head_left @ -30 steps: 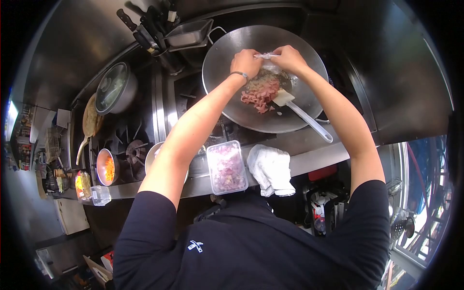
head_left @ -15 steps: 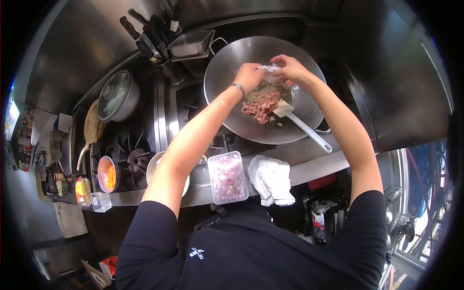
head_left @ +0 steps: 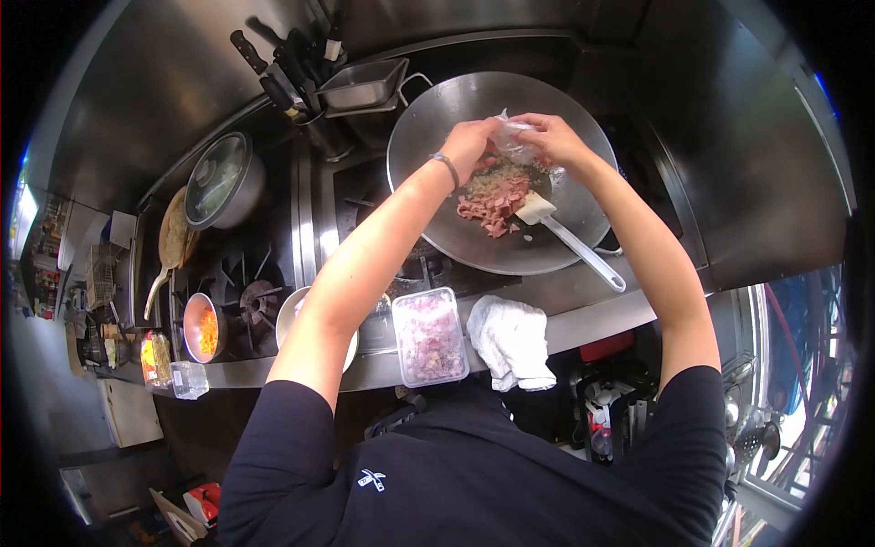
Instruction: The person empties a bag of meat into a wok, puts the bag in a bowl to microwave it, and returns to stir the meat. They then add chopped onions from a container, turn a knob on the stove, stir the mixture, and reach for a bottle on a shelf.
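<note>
Over the large wok (head_left: 437, 109), my left hand (head_left: 469, 146) and my right hand (head_left: 552, 139) grip a clear plastic bag (head_left: 515, 141) between them, one on each side. Fingers of both hands are closed on the thin plastic. Below the bag, chopped pinkish meat (head_left: 492, 205) lies in the wok with some paler minced bits beside it. A spatula (head_left: 574, 239) with a cream blade and light handle leans in the wok, its blade against the meat and its handle over the near right rim.
Along the front ledge stand a plastic tub of chopped onion (head_left: 430, 337), a folded white towel (head_left: 512, 342), a partly hidden bowl (head_left: 290, 314) and a bowl of orange bits (head_left: 205, 330). A lidded pot (head_left: 223, 182) and knives (head_left: 273, 77) are at the left.
The bag hangs lower and looks more spread out between my hands. My right hand has turned downward, closer to the left. Meat and spatula stay in place.
</note>
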A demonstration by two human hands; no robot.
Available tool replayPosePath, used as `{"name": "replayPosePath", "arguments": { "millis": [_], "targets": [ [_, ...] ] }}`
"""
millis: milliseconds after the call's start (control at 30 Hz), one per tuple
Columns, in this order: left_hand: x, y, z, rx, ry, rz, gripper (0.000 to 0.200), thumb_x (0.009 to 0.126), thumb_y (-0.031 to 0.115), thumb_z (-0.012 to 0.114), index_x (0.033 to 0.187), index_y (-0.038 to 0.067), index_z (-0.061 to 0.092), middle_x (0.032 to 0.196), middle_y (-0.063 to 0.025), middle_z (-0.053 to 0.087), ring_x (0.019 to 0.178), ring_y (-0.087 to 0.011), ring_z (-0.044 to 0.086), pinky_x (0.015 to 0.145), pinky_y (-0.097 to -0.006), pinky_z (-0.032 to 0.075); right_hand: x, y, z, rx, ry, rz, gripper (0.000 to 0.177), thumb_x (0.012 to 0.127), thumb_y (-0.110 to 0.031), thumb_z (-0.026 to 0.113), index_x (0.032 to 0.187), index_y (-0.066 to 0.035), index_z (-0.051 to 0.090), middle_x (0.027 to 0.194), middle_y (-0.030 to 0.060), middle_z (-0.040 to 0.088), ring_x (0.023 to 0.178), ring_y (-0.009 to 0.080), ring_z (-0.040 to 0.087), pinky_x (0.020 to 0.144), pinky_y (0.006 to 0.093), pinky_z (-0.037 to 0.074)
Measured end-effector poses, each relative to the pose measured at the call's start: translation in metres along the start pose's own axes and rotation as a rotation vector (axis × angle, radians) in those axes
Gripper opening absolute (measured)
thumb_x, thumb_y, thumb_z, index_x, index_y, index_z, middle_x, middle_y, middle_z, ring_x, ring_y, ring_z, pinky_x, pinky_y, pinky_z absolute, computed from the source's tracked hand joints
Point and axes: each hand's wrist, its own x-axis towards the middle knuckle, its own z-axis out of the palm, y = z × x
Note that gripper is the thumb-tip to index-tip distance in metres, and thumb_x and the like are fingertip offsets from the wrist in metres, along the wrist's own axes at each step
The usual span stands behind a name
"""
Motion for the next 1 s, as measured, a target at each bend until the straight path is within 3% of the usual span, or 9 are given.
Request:
{"name": "replayPosePath", "arguments": {
  "millis": [133, 233, 333, 433, 533, 700, 733, 767, 1000],
  "targets": [
    [-0.004, 0.002, 0.002, -0.021, -0.005, 0.010, 0.022, 0.088, 0.029, 0.054, 0.096, 0.010, 0.061, 0.088, -0.0003, 0.059, 0.084, -0.0126, 0.053, 0.071, -0.0304, 0.042, -0.003, -0.005, 0.000, 0.188, -0.054, -0.037, 0.039, 0.085, -0.036, 0.056, 0.113, -0.009, 0.060, 0.101, 0.0030, 0.062, 0.085, 0.0101, 0.056, 0.069, 0.0299, 0.046],
    [-0.004, 0.004, -0.001, -0.081, -0.033, 0.005, 0.026, 0.088, 0.030, 0.054, 0.100, 0.008, 0.060, 0.092, -0.0027, 0.061, 0.087, -0.0143, 0.055, 0.074, -0.0316, 0.043, -0.007, -0.008, -0.007, 0.678, -0.224, 0.052, 0.037, 0.088, -0.027, 0.054, 0.118, -0.005, 0.055, 0.113, 0.0078, 0.057, 0.094, 0.0144, 0.058, 0.079, 0.0329, 0.049],
    [-0.002, 0.005, -0.006, -0.172, -0.122, 0.013, 0.029, 0.088, 0.029, 0.053, 0.103, 0.006, 0.058, 0.096, -0.0057, 0.061, 0.090, -0.0168, 0.057, 0.076, -0.0332, 0.045, -0.012, -0.008, 0.006, 0.481, -0.153, -0.086, 0.034, 0.086, -0.018, 0.058, 0.117, -0.004, 0.055, 0.108, 0.0087, 0.059, 0.092, 0.0132, 0.059, 0.076, 0.0300, 0.050],
    [-0.004, 0.004, -0.004, -0.226, -0.159, 0.035, 0.027, 0.090, 0.025, 0.049, 0.103, 0.003, 0.058, 0.096, -0.0075, 0.062, 0.089, -0.0186, 0.060, 0.075, -0.0342, 0.048, -0.011, -0.008, 0.009, 0.323, -0.079, -0.020, 0.037, 0.083, -0.011, 0.061, 0.119, -0.004, 0.054, 0.103, 0.0083, 0.060, 0.089, 0.0126, 0.059, 0.072, 0.0265, 0.050],
    [-0.005, -0.002, -0.001, -0.202, -0.139, 0.101, 0.026, 0.091, 0.021, 0.048, 0.101, 0.000, 0.059, 0.093, -0.0089, 0.063, 0.085, -0.0191, 0.061, 0.073, -0.0338, 0.050, -0.006, -0.008, 0.008, 0.094, 0.028, 0.016, 0.038, 0.086, -0.019, 0.058, 0.121, -0.004, 0.052, 0.100, 0.0075, 0.061, 0.085, 0.0124, 0.060, 0.068, 0.0262, 0.050],
    [0.022, -0.021, 0.000, 0.413, 0.109, 0.324, 0.019, 0.081, 0.016, 0.055, 0.087, 0.000, 0.064, 0.077, -0.0091, 0.064, 0.069, -0.0158, 0.061, 0.059, -0.0313, 0.050, -0.008, -0.007, 0.010, 0.249, -0.059, -0.033, 0.047, 0.087, -0.033, 0.057, 0.126, -0.008, 0.050, 0.104, 0.0039, 0.059, 0.084, 0.0119, 0.059, 0.067, 0.0237, 0.048],
    [0.012, -0.019, 0.009, 0.073, 0.121, 0.221, 0.014, 0.080, 0.012, 0.059, 0.087, 0.001, 0.065, 0.081, -0.0100, 0.064, 0.073, -0.0167, 0.063, 0.062, -0.0313, 0.052, -0.012, -0.014, 0.019, 0.069, 0.007, -0.140, 0.047, 0.085, -0.035, 0.061, 0.123, -0.008, 0.053, 0.099, 0.0015, 0.060, 0.083, 0.0094, 0.058, 0.062, 0.0210, 0.044],
    [0.011, -0.017, 0.011, -0.066, 0.098, 0.196, 0.012, 0.079, 0.008, 0.061, 0.088, 0.001, 0.065, 0.083, -0.0100, 0.064, 0.073, -0.0174, 0.063, 0.063, -0.0312, 0.053, -0.007, -0.011, 0.018, 0.106, -0.004, -0.099, 0.037, 0.083, -0.029, 0.065, 0.112, -0.007, 0.060, 0.084, -0.0009, 0.060, 0.065, 0.0041, 0.050, 0.052, 0.0173, 0.036],
    [0.014, -0.037, 0.012, -0.318, -0.006, 0.313, 0.008, 0.079, 0.004, 0.058, 0.084, 0.001, 0.064, 0.077, -0.0066, 0.064, 0.068, -0.0140, 0.060, 0.059, -0.0273, 0.048, 0.002, -0.005, 0.010, 0.072, -0.033, -0.080, 0.021, 0.082, -0.017, 0.066, 0.098, -0.004, 0.062, 0.078, -0.0005, 0.060, 0.066, 0.0061, 0.055, 0.052, 0.0181, 0.039]
  ]
}}
